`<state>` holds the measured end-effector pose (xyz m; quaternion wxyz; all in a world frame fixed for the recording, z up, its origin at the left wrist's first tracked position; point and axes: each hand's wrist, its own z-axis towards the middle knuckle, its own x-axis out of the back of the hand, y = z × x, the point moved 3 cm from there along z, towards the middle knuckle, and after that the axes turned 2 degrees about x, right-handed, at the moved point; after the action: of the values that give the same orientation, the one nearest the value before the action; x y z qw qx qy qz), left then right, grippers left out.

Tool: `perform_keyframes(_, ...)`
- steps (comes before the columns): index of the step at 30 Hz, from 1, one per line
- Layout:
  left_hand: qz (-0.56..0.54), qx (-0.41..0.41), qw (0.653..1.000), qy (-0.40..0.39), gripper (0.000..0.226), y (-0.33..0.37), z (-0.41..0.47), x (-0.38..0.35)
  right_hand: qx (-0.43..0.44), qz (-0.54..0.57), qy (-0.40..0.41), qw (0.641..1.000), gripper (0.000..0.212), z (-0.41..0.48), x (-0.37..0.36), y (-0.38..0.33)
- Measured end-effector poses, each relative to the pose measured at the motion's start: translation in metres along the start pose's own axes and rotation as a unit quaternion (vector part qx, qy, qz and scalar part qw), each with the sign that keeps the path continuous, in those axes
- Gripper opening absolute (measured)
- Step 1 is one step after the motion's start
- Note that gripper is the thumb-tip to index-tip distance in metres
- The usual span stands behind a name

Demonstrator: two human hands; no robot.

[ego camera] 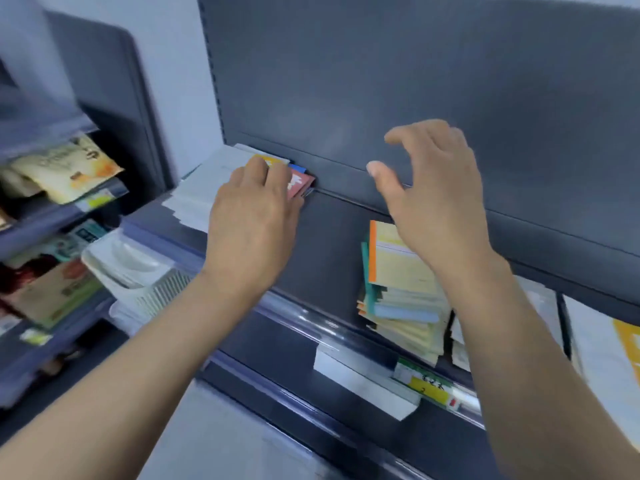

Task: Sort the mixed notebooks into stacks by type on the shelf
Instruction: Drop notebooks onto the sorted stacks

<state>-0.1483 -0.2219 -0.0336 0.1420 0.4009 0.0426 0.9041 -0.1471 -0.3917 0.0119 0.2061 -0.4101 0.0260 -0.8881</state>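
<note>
On the dark shelf (332,244), at its back left, lies a spread stack of pale notebooks (207,181) with yellow, blue and red covers (299,183) showing at its right end. My left hand (252,216) lies on top of this stack, fingers curled over the coloured covers; whether it grips them is hidden. To the right sits a messy stack of cream notebooks (398,289) with orange and teal spines. My right hand (433,195) hovers above that stack, fingers spread and holding nothing.
A price rail with a yellow tag (427,388) and a white label runs along the shelf's front edge. A white plastic basket (138,271) sits below left. Packaged goods (65,171) fill the shelves at the far left. More pale packets (606,348) lie at the right.
</note>
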Motion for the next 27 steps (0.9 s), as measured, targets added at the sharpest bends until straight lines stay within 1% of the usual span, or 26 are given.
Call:
perform_keyframes(4,0.019,0.105,0.994,-0.017,0.026,-0.068,-0.012,0.013,0.05,0.045,-0.019,0.998,0.028,0.023,-0.045,-0.048)
perform_keyframes(9,0.027,0.168,0.985,-0.03,0.029,-0.127,-0.007,0.013,0.058,0.073,-0.057,0.994,0.027,0.047,-0.095,-0.076)
perform_keyframes(12,0.021,0.198,0.978,-0.069,0.03,-0.153,0.011,-0.006,0.055,0.072,-0.067,0.994,0.029,0.069,-0.117,-0.082)
perform_keyframes(18,0.02,0.217,0.956,-0.196,0.04,-0.194,0.067,-0.077,0.014,0.061,-0.067,0.996,0.032,0.119,-0.159,-0.078)
perform_keyframes(22,0.025,0.225,0.934,-0.276,0.048,-0.214,0.092,-0.123,-0.021,0.053,-0.08,0.995,0.032,0.141,-0.187,-0.075)
perform_keyframes(27,0.039,0.227,0.908,-0.351,0.057,-0.227,0.112,-0.149,-0.054,0.029,-0.099,0.993,0.032,0.153,-0.209,-0.067)
